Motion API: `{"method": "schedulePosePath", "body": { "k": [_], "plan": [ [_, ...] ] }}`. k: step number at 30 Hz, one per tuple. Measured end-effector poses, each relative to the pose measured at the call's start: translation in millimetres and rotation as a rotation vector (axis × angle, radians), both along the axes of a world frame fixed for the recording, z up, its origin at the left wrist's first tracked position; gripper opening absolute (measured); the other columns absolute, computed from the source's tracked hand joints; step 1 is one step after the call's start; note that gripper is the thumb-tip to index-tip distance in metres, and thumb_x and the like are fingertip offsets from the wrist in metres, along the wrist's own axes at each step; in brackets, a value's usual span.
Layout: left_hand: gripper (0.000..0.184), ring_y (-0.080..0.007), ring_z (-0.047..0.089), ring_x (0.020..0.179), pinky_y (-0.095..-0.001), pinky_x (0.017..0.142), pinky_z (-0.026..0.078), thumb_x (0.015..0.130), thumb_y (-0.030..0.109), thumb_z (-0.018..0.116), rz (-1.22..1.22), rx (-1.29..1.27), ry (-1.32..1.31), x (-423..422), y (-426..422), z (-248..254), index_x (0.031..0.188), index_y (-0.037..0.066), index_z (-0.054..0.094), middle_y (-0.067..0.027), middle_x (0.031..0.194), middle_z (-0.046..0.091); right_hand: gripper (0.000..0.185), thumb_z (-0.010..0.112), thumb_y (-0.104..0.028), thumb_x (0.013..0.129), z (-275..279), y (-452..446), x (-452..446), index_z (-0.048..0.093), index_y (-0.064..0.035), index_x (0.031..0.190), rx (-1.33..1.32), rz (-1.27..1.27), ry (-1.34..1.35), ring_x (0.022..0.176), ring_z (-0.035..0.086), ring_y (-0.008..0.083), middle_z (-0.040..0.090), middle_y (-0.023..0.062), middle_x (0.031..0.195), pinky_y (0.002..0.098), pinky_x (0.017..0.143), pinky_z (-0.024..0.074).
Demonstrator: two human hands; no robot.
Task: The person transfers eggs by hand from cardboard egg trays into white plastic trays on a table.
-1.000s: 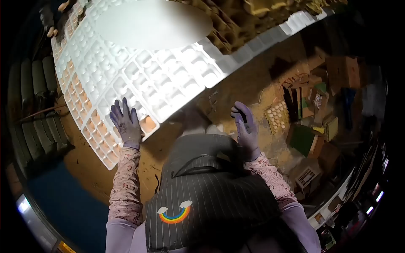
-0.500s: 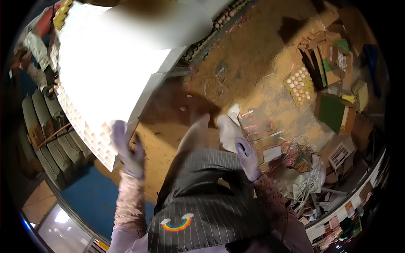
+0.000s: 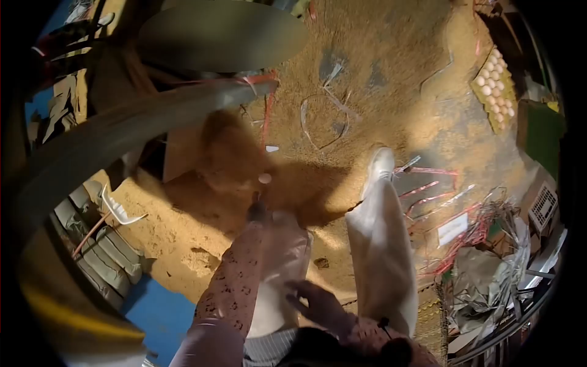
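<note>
My left hand (image 3: 259, 211), dark in shadow and blurred, reaches down toward the floor; its fingers are too unclear to read. Just beyond it a small whitish round object, like an egg (image 3: 265, 178), lies on the brown, dusty floor. A small white scrap (image 3: 272, 148) lies a little farther off. My right hand (image 3: 315, 303) hangs in front of my knees with its fingers apart and nothing visible in them. Patterned sleeve covers reach to both wrists.
A long grey beam (image 3: 165, 113) crosses at the left above the floor. An egg tray (image 3: 494, 92) holding several eggs lies at the right. Tangled red strips (image 3: 461, 254), crumpled plastic (image 3: 483, 281) and a green box (image 3: 541, 131) lie on that side. Grey-green sacks (image 3: 107, 263) are at left.
The view has dropped toward the floor, and the bright white surface has left it. My left hand has moved from that surface's edge down near the round object. My right hand has moved inward from my thigh.
</note>
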State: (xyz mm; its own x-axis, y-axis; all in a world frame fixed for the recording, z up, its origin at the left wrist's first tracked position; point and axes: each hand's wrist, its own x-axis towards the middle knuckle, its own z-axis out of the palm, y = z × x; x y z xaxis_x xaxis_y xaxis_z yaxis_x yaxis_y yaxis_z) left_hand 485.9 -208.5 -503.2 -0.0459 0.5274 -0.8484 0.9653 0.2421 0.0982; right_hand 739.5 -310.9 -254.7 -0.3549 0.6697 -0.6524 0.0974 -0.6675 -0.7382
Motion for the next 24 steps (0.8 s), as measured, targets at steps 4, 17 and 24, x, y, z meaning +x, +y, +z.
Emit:
{"method": "schedulePosePath", "body": {
  "k": [4,17,24],
  "plan": [
    [0.046,-0.0324,0.062,0.117,-0.0391,0.092,0.053,0.099,0.026,0.054,-0.175,-0.092,0.315,1,12,-91,0.144,0.023,0.051,-0.0127,0.156,0.035,0.037,0.069,-0.021,0.095,6,17,20,0.062,-0.0115,0.130,-0.118,0.073,0.106,0.104,0.067,0.0298,0.067,0.0128,0.118,0.0396,0.090,0.0549],
    [0.047,-0.0184,0.065,0.090,-0.0258,0.073,0.057,0.105,0.040,0.051,1.630,-0.282,-1.169,142,48,83,0.140,0.009,0.049,-0.0129,0.119,0.063,0.035,0.063,-0.007,0.097,-24,14,21,0.059,-0.0014,0.132,-0.320,-0.649,0.082,0.104,0.061,0.0112,0.065,0.0067,0.114,0.0268,0.089,0.0510],
    [0.086,-0.0148,0.066,0.093,-0.0282,0.081,0.056,0.095,0.074,0.040,1.217,-0.512,-1.228,250,100,375,0.144,0.004,0.047,-0.0077,0.107,0.068,0.034,0.048,-0.002,0.103,122,99,121,0.055,0.0001,0.136,0.154,-0.866,-0.210,0.107,0.061,0.0190,0.062,0.0126,0.123,0.0317,0.094,0.0503]
  ]
}}
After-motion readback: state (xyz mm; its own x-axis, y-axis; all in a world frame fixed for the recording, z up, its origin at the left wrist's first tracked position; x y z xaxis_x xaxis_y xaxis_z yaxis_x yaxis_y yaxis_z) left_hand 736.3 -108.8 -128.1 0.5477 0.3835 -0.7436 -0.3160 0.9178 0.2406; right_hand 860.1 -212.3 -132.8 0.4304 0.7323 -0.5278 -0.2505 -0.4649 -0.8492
